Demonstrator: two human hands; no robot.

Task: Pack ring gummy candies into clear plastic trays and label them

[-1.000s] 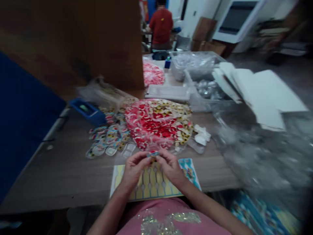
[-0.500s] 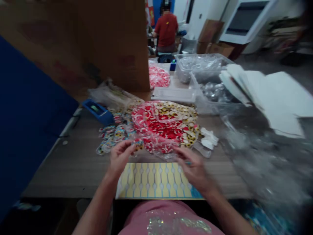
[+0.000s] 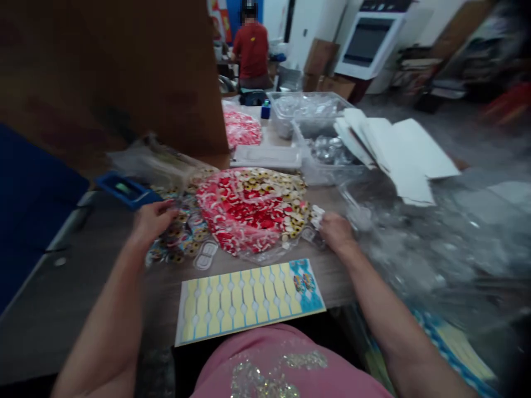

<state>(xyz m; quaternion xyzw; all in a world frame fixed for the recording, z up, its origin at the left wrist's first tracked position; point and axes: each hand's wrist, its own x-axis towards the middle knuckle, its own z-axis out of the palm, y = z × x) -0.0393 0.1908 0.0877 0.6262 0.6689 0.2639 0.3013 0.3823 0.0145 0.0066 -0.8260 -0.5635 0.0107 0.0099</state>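
Observation:
My left hand [image 3: 152,220] reaches out to the left over a heap of small colourful packed pieces [image 3: 179,236]. Its fingers are curled, and I cannot make out what they hold. My right hand [image 3: 337,232] is stretched to the right, its fingertips at a few small white and clear pieces [image 3: 317,214] beside a clear bag of red, white and yellow bits [image 3: 252,208]. The right hand's fingers are hidden behind its back. A yellow sticker sheet [image 3: 244,301] with a blue patterned end lies at the table's near edge, between my arms.
A blue tape dispenser [image 3: 124,190] sits at the left. Clear bins [image 3: 315,113], white card sheets [image 3: 394,146] and crumpled clear plastic [image 3: 431,243] fill the right. A tall brown board [image 3: 124,72] stands behind. A person in a red shirt [image 3: 251,50] stands far back.
Both hands have left the sticker sheet and spread apart: the left out to the heap of packed pieces, the right out to the white pieces. The view has shifted.

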